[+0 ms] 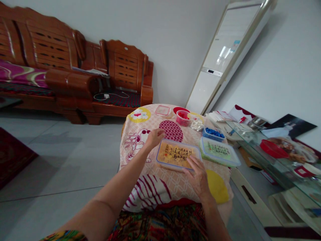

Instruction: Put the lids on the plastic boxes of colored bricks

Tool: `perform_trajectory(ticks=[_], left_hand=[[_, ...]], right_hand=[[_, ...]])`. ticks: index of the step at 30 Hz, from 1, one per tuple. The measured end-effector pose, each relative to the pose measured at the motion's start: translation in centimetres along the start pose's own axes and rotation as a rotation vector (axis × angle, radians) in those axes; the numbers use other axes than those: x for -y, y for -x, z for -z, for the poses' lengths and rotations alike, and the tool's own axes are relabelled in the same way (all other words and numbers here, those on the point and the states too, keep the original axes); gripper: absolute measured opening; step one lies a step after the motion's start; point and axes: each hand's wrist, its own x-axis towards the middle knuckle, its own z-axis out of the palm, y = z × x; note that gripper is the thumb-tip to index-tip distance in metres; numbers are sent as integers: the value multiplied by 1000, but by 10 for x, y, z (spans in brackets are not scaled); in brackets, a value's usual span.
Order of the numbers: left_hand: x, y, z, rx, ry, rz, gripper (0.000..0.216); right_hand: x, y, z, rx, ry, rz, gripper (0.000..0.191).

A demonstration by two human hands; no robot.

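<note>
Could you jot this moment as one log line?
left hand: near orange box, fingers curled | right hand: on orange box | beside: green box | farther back: blue box, red tub

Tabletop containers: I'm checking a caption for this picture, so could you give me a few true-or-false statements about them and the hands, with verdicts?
1. The right hand touches the lidded orange container. True.
2. The green container is lidded. True.
3. The left hand is on the green container. False: it is near the orange container's far left corner.
4. The pink tub holds blue pieces. False: it holds red pieces.
</note>
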Motion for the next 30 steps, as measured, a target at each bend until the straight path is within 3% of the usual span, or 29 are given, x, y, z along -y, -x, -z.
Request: perform_trajectory(ticks=[5, 10, 12, 20, 30], left_hand=[[25, 42, 8, 34, 46, 208, 35], [18, 63, 12, -73, 99, 218, 29], [10, 67, 15, -78, 67, 198, 27], [-27, 76, 17, 101, -293, 157, 22], [-9, 69, 12, 35, 9, 309, 45]], right_hand=[[-7, -12, -9, -139, 54, -162, 51], [-21, -15, -11, -166, 134, -351, 64], [-22, -15, -10, -145, 168, -396, 67], [-14, -26, 1, -10, 233, -601, 75], [-19, -29, 8, -66, -31, -842, 80]])
